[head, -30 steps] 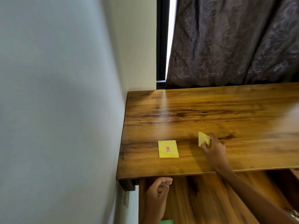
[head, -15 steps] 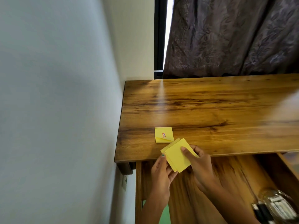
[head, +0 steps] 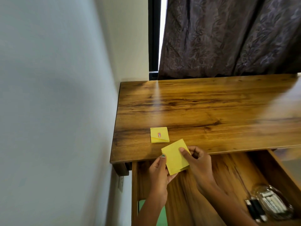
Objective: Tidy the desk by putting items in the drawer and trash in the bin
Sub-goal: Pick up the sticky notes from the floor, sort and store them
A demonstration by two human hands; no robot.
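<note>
Head view: both hands hold one yellow pad (head: 176, 158) over the desk's front edge, above the open drawer (head: 228, 180). Left hand (head: 158, 173) supports it from below at 7 o'clock, fingers curled under, thumb on the left edge. Right hand (head: 197, 162) grasps its right side at 3 o'clock, thumb pressed on top, other fingers curled behind. A second pad (head: 159, 135), with a small red label, lies flat on the desk (head: 211, 108) at 11 o'clock from the held one, near but apart. In the drawer at 4 o'clock: a clear glass dish (head: 273, 204) and dark pens (head: 255, 211) just beside it. Curtain (head: 228, 35) at 12 o'clock, wall at 9. Bin not visible.

Step in hand, likely: moving a pad off the desk into the drawer. Next move calls for lowering it onto bare drawer floor, away from the dish, releasing, then reaching for the labelled pad.
</note>
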